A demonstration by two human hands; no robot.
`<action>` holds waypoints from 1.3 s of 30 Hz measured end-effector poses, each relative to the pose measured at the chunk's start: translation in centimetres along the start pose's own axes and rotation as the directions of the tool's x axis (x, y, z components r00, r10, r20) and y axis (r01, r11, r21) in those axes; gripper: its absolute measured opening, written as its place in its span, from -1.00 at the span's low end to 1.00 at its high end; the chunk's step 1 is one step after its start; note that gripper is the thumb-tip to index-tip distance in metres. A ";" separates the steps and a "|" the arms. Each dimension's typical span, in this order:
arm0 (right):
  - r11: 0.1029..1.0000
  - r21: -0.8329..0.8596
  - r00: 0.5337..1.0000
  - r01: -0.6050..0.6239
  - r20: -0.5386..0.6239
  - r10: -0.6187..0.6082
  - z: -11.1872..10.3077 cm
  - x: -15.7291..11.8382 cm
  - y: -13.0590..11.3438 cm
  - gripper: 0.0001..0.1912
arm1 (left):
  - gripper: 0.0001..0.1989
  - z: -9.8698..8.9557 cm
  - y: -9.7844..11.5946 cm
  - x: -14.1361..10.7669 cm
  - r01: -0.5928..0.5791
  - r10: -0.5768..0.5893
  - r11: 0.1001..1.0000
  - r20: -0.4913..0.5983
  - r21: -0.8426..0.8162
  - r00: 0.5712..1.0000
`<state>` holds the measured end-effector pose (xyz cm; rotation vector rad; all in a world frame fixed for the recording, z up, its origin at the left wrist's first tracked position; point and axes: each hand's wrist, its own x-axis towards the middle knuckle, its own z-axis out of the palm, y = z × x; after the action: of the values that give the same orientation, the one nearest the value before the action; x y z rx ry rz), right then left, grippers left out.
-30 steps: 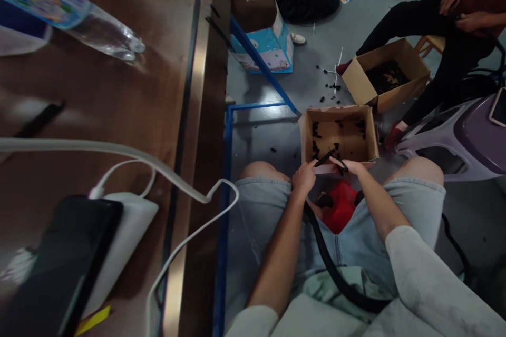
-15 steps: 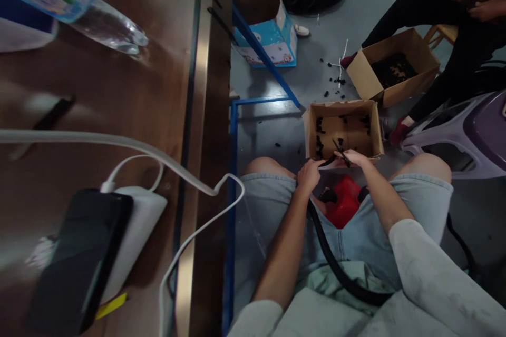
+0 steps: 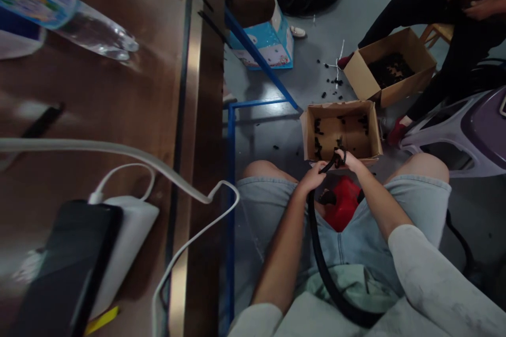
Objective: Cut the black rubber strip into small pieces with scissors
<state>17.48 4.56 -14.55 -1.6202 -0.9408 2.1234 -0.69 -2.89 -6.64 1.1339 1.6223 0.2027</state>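
A long black hose (image 3: 321, 253) curves over my lap and runs up to my hands. My left hand (image 3: 315, 175) is closed on it near its upper end. My right hand (image 3: 348, 160) is closed round the handles of dark scissors (image 3: 340, 150), which sit at the hose's end; the exact contact is too small to make out. Both hands are over the near edge of an open cardboard box (image 3: 343, 110) with small black pieces (image 3: 317, 126) inside. A red stool (image 3: 343, 205) shows between my thighs.
At left, a brown table (image 3: 98, 95) holds a bottle (image 3: 90, 26), a phone (image 3: 67, 268), a power bank and a white cable. A blue frame (image 3: 231, 168) stands beside my leg. A seated person's legs (image 3: 419, 5) flank another box (image 3: 415, 84). A purple chair (image 3: 474, 126) is at right.
My left hand has shifted slightly, and the hose end now slants up toward my right hand. The scissors have turned and look more bunched against the hose. The view has moved a little.
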 end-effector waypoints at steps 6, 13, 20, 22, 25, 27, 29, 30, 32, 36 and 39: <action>0.995 -0.024 0.995 0.100 -0.016 -0.100 0.6 0.0 -0.7 -0.63 | -0.56 0.7 0.7 -0.3 -0.062 0.079 0.992 -0.163 0.107 0.983; 0.973 -0.160 0.986 0.166 0.011 -0.167 -1.6 -1.3 -2.1 -0.74 | -0.60 -0.6 1.5 -0.5 -0.050 0.146 0.966 -0.379 0.254 0.914; 0.845 -0.477 0.948 0.242 0.300 -0.102 -2.6 -4.0 -3.0 -0.41 | -0.60 -1.2 0.9 -0.1 -0.087 0.184 0.974 -0.497 0.211 0.848; 0.831 -0.484 0.945 0.275 0.296 -0.140 -2.2 -4.4 -3.3 -0.35 | -0.60 -1.1 1.0 -0.2 -0.098 0.194 0.971 -0.475 0.220 0.858; 0.802 -0.541 0.961 0.252 0.240 -0.140 -1.7 -4.6 -3.4 -0.31 | -0.60 -1.0 1.2 -0.3 -0.094 0.195 0.967 -0.448 0.237 0.872; 0.788 -0.583 0.977 0.197 0.186 -0.107 -1.5 -4.6 -3.2 -0.30 | -0.61 -1.0 1.4 -0.4 -0.072 0.179 0.966 -0.445 0.247 0.877; 0.782 -0.605 0.985 0.150 0.156 -0.068 -1.4 -4.6 -3.0 -0.30 | -0.61 -1.2 1.6 -0.6 -0.046 0.162 0.965 -0.448 0.258 0.879; 0.784 -0.604 0.985 0.143 0.163 -0.054 -1.4 -4.6 -2.9 -0.30 | -0.61 -1.2 1.6 -0.7 -0.031 0.153 0.963 -0.449 0.267 0.880; 0.797 -0.581 0.975 0.167 0.215 -0.048 -1.4 -4.5 -2.8 -0.30 | -0.62 -1.2 1.7 -0.9 -0.001 0.134 0.957 -0.443 0.289 0.886; 0.853 -0.505 0.965 0.132 0.261 0.005 -0.9 -4.3 -2.8 -0.24 | -0.62 -1.0 1.8 -1.2 0.036 0.114 0.935 -0.394 0.353 0.912; 0.854 -0.521 0.978 -0.001 0.177 0.109 -0.4 -4.2 -2.5 -0.23 | -0.60 -0.8 1.7 -1.0 0.096 0.062 0.926 -0.398 0.366 0.915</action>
<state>18.87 3.97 -9.88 -1.6905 -1.6741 2.2271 -0.44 -2.47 -4.60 1.4395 2.1034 0.1167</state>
